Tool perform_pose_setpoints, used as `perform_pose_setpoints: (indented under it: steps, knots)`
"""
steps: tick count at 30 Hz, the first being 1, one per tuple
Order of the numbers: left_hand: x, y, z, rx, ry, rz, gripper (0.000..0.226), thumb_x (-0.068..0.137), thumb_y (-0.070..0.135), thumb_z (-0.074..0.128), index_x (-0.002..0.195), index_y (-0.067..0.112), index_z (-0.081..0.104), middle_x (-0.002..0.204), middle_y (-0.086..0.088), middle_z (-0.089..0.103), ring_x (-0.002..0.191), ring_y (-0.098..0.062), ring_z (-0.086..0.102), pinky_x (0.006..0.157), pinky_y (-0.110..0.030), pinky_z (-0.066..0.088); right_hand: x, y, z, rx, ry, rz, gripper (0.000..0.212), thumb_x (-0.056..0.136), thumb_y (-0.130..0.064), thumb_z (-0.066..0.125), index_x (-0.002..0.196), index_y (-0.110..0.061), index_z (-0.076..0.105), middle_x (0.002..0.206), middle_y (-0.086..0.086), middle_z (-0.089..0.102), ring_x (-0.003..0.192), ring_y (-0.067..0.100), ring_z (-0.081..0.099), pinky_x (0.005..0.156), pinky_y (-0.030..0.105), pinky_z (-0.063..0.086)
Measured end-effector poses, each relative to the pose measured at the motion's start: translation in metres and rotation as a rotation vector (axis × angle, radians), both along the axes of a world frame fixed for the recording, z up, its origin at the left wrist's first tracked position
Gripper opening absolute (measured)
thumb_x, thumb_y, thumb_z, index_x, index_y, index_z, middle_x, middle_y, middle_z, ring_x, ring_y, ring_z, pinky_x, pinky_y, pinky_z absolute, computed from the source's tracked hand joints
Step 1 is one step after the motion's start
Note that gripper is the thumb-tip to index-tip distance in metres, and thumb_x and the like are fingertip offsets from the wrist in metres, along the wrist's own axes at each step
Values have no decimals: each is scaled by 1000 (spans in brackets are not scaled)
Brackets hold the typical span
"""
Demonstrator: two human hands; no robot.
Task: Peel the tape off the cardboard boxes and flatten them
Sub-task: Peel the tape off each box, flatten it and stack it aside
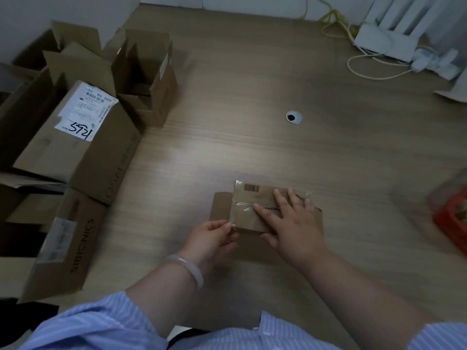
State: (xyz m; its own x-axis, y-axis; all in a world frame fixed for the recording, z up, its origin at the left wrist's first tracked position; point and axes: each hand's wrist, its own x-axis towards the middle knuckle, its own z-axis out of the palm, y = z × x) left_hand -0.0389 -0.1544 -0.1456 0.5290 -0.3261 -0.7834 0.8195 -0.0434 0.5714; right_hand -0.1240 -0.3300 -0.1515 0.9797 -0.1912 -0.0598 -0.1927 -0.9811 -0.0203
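One small brown cardboard box (pixel 246 219): right hand (pixel 293 221) presses flat on it, left hand (pixel 213 237) pinches its clear tape (pixel 241 207), which may tear if jerked.

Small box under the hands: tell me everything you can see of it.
The small cardboard box is brown and low, lying flat on the wooden desk with a flap spread at each side. A barcode is printed by its far-left corner. Glossy clear tape crosses its top. The right hand presses flat on it; the left hand pinches the tape at the near-left corner.
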Motion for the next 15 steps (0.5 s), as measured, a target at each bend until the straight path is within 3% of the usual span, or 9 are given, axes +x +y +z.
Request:
perform_pose_setpoints:
  steps: [6, 9, 15]
  knots:
    - [3, 1, 2, 23, 7, -8, 16, 92, -2, 54, 106, 3, 53, 80, -11, 63, 65, -13, 62, 66, -32, 57, 0, 1, 0, 6, 11, -5, 77, 62, -55, 77, 132, -42, 50, 141, 18, 46, 128, 46, 42, 100, 67, 32]
    - [2, 0, 3, 47, -69, -30, 11, 90, -2, 57, 99, 3, 55, 81, -12, 63, 69, -17, 62, 58, -29, 58, 0, 1, 1, 8, 10, -10, 77, 61, -54, 78, 132, -42, 51, 141, 18, 47, 128, 46, 43, 99, 68, 33]
    - [-7, -3, 0, 153, -114, -87, 13, 90, 17, 63, 86, 5, 59, 81, -9, 67, 74, -18, 66, 59, -31, 52, 1, 1, -1, 6, -3, -10, 77, 60, -54, 79, 131, -41, 52, 140, 19, 48, 127, 46, 44, 97, 68, 35]
